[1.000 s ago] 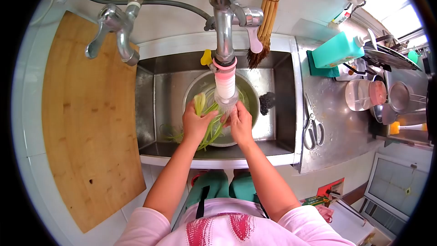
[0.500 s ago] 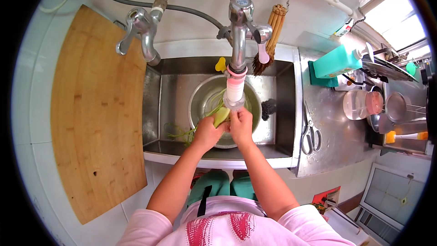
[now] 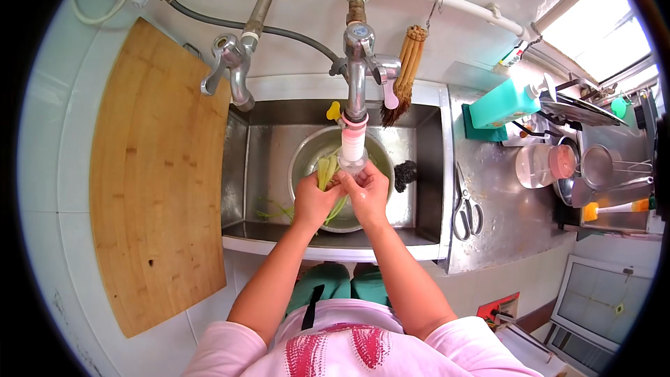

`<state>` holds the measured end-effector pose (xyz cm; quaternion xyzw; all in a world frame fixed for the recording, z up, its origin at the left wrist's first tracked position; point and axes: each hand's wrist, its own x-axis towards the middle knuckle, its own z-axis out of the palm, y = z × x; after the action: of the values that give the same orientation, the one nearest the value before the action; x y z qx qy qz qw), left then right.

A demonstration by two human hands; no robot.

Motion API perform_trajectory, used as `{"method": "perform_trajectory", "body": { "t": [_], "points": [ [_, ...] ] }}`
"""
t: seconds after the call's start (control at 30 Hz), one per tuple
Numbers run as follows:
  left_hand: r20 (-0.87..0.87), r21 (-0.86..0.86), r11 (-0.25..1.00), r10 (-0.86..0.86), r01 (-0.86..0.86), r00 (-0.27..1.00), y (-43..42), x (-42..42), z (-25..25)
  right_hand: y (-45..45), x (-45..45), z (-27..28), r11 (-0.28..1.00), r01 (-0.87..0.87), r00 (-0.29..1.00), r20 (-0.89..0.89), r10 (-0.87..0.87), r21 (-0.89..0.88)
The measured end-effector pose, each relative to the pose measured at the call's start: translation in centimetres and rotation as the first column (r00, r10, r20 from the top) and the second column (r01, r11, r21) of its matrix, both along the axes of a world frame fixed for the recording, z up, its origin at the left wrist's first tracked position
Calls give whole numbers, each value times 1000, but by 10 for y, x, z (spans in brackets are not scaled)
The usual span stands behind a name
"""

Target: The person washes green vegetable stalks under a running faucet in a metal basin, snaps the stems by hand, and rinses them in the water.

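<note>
My left hand (image 3: 313, 199) is wrapped round a small bunch of pale green leafy stalks that look like celery (image 3: 324, 170). Its upper ends stand above my fist, and thin green stems trail below. My right hand (image 3: 368, 195) meets the left one, its thumb and bent fingers closed at the bunch; its fingertips are partly hidden by the clear nozzle (image 3: 353, 163) of the tap's pink-and-white extension (image 3: 354, 142). Both hands are over a round metal basin (image 3: 299, 156) standing in the steel sink (image 3: 269, 122). Loose green stems (image 3: 273, 211) lie left of the basin.
A wooden board (image 3: 157, 181) lies left of the sink. A second tap (image 3: 234, 70) and a hanging brush (image 3: 408, 70) are at the wall. A dark scrubber (image 3: 405, 175) sits right of the basin. Scissors (image 3: 466, 209), a teal bottle (image 3: 504, 103) and a jar (image 3: 536, 165) occupy the right counter.
The bunch has turned more upright in my left hand, and more stalks show. My right hand has opened out slightly below the nozzle. The camera view has shifted a little.
</note>
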<state>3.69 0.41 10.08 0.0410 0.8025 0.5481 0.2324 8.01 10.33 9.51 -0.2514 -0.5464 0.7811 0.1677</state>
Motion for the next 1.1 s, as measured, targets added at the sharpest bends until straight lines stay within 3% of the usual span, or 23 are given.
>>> {"method": "perform_trajectory", "body": {
  "t": [0.1,0.2,0.23,0.27,0.3,0.37,0.57,0.63,0.67,0.73,0.83,0.9,0.97,1.0,1.1],
  "points": [
    [21,68,997,-49,48,999,-1,4,5,10,2,-3,997,-46,993,104,52,-62],
    [97,183,983,0,-18,995,0,5,7,14,0,5,992,-85,972,211,103,-94],
    [43,113,994,-9,4,999,1,3,9,11,1,18,976,-84,965,262,29,200],
    [-8,41,999,-21,21,1000,1,2,12,8,2,28,875,-91,956,289,-58,476],
    [-13,45,999,-18,19,1000,1,2,10,8,3,32,873,-91,957,285,-56,479],
    [70,153,986,59,-70,996,3,-1,0,12,3,42,713,8,955,206,-214,701],
    [-23,-4,1000,-9,9,1000,2,-4,7,20,-1,105,719,141,958,90,-273,680],
    [-27,3,1000,15,-14,1000,2,-5,2,21,-5,132,654,315,947,-187,-260,687],
    [-31,9,999,37,-36,999,1,-5,-1,22,-8,141,653,317,947,-190,-260,688],
    [-33,18,999,30,-30,999,1,-7,5,24,-15,154,528,382,921,-359,-150,758],
    [-35,44,999,32,-30,999,1,-8,5,24,-24,157,448,409,907,-407,-105,795],
    [-38,62,997,39,-37,998,2,-9,10,21,-24,159,504,401,908,-406,-106,765],
    [-68,-22,999,23,-24,997,2,-9,20,18,-23,158,602,333,915,-402,-23,726],
    [-59,-26,999,20,-22,998,2,-10,20,17,-23,162,545,317,918,-395,29,776],
    [35,-15,998,54,-54,998,0,-14,14,17,-24,161,604,283,917,-395,57,745]
  ]
}}
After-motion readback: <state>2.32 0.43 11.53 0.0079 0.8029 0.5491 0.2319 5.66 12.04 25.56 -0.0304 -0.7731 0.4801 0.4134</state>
